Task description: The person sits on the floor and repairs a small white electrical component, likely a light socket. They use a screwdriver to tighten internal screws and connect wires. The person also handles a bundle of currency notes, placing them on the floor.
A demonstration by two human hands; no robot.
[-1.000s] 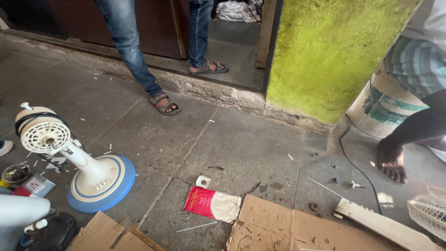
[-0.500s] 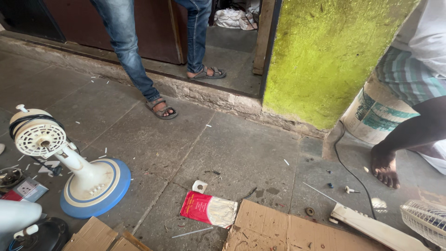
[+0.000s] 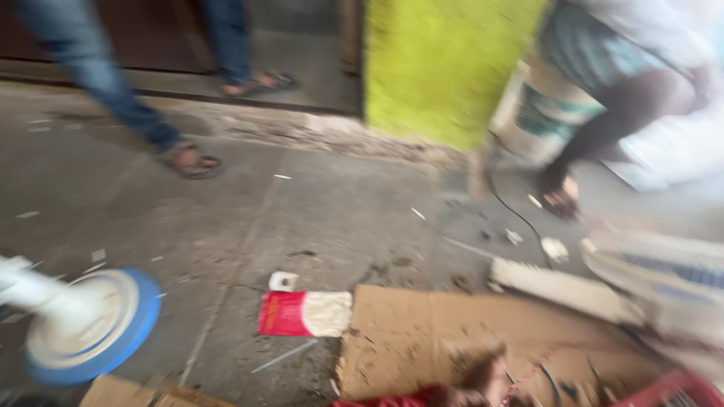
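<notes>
The picture is blurred by motion. At the bottom edge a hand in a red sleeve, which I take for my left hand (image 3: 489, 374), lies on a sheet of brown cardboard (image 3: 422, 332). It is next to some red and blue wires (image 3: 537, 374). Blur hides whether its fingers hold anything. My right hand is out of view. A red and white packet (image 3: 303, 313) lies on the concrete floor just left of the cardboard.
A white fan stand with a blue-rimmed base (image 3: 84, 324) lies at the left. Another person crouches at the right with a hand on the floor (image 3: 562, 200) near a black cable and a white sack (image 3: 541, 105). Someone in jeans and sandals (image 3: 192, 160) stands by the doorway. A white fan grille (image 3: 664, 273) lies at the right.
The view has swung right and closer to the floor and turned blurry. The fan's head has left the picture. A red-sleeved hand and a red basket corner have appeared at the bottom.
</notes>
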